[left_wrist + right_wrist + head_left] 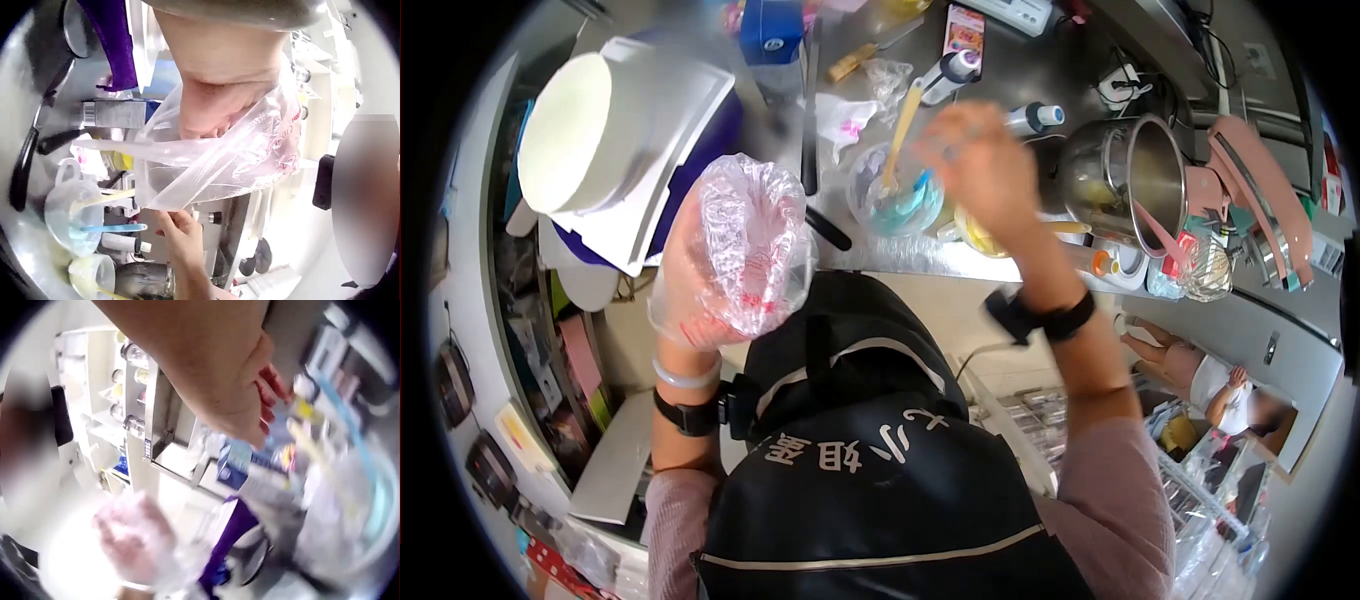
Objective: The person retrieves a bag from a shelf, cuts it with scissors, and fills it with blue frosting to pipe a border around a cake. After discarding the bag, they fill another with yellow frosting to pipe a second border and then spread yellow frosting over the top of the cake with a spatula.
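Observation:
A clear plastic bag with red print (pixel 750 250) has its mouth spread upward and its edge folded down over my left hand (pixel 685 270), whose curled fingers grip it from outside. The left wrist view shows the bag (pixel 250 150) draped round the left hand (pixel 219 103). My right hand (pixel 990 175), blurred, hovers with bent fingers and nothing visible in them, just right of a clear cup (pixel 862 212) of teal and white contents. A cream-handled spatula (pixel 906 120) leans in that cup; a blue-handled one (pixel 128 228) shows in the left wrist view. Beside it stands a cup with yellow contents (pixel 978 238).
A white round cake (pixel 565 135) stands at the left. A long dark-handled knife (pixel 810 120) and another black handle (pixel 830 228) lie between. At the right are a steel mixing bowl (pixel 1155 180), a pink mixer (pixel 1260 190) and a whisk (pixel 1205 268). A person (pixel 1210 385) is beyond.

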Available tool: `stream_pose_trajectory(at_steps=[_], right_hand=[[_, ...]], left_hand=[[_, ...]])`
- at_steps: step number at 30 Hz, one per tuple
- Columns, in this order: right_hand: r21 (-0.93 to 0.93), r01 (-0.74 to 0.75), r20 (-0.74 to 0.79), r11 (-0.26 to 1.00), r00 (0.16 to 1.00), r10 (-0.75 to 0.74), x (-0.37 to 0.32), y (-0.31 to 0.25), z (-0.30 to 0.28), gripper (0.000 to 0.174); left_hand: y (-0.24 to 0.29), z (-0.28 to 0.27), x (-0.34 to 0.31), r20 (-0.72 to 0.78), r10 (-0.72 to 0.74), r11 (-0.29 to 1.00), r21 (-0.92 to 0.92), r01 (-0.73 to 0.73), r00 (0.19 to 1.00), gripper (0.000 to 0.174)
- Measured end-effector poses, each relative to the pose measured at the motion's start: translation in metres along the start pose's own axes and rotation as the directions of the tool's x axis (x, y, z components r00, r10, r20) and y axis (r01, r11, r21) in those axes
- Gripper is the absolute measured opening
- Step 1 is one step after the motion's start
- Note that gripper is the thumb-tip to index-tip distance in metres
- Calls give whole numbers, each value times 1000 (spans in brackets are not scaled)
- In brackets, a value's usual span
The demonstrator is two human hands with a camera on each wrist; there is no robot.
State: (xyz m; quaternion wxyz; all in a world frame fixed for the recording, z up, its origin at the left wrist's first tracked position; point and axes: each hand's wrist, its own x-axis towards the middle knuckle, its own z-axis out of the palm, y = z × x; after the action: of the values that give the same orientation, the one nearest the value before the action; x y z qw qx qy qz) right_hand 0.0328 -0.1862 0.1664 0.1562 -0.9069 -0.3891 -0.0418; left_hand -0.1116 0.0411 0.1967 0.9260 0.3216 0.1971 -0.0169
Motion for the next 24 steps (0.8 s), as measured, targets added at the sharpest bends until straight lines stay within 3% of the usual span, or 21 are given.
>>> stream_pose_trajectory(at_steps=[1,2,3,4,5,6,7,8,9,10,11,12,14,15,16,17,18,20,21,24], right_hand=[[-160,189,-57,969,978,-200,11,28,-7,22],[-292,280,81,914,960,-268,15,48,-8,26],[-396,384,150,834,923,-354,16,67,0,25],[-390,392,156,833,920,-359,15,74,2,25],[-417,406,396,813,886,-240,15,79,4,26],[-437,429,604,790,791,-95,16,79,6,27],[-359,392,693,847,720,-40,19,81,5,28],[-350,400,700,847,713,-47,18,82,1,28],[-194,269,677,943,733,-69,12,84,-5,28],[-26,129,649,991,756,-81,7,88,-11,27],[83,112,617,990,775,-139,4,93,-15,26],[85,115,621,990,770,-143,3,96,-19,26],[119,-113,736,986,676,-12,3,102,-28,22],[120,-108,738,987,674,-16,0,104,-33,22],[153,-276,759,949,648,66,-4,105,-39,21],[180,-434,780,883,610,141,-8,106,-46,21],[180,-427,780,886,611,136,-15,108,-52,21],[421,-616,707,665,682,184,-33,110,-59,18],[422,-612,706,669,684,181,-37,105,-65,18],[512,-611,671,604,723,163,-45,82,-81,15]], left_hand=[[-6,-7,0,29,85,985,147,-88,996,34],[-13,-14,1,75,162,940,292,-177,984,32],[-17,-20,2,66,163,941,290,-175,984,32],[-21,-24,3,77,146,952,259,-161,986,33],[-24,-29,4,87,130,962,229,-147,988,33],[-26,-34,5,76,130,964,226,-144,989,33],[-27,-41,5,54,84,976,199,-93,995,47],[-28,-46,5,32,38,985,169,-42,999,62],[-31,-52,4,127,105,957,256,-135,986,70],[-32,-54,4,118,106,959,252,-133,987,70],[-33,-56,5,87,105,942,310,-127,991,72],[-33,-57,5,58,104,923,367,-118,993,75],[-36,-61,9,58,91,925,364,-106,994,77],[-38,-62,10,76,98,877,464,-122,992,77],[-38,-61,12,95,104,818,558,-139,990,77],[-36,-58,15,159,53,893,435,-118,986,73],[-37,-56,19,156,60,893,433,-123,986,73],[-44,-55,29,212,111,556,796,-238,971,71],[-55,-55,32,162,106,627,755,-192,981,72],[-62,-39,43,260,100,575,773,-269,961,72]])
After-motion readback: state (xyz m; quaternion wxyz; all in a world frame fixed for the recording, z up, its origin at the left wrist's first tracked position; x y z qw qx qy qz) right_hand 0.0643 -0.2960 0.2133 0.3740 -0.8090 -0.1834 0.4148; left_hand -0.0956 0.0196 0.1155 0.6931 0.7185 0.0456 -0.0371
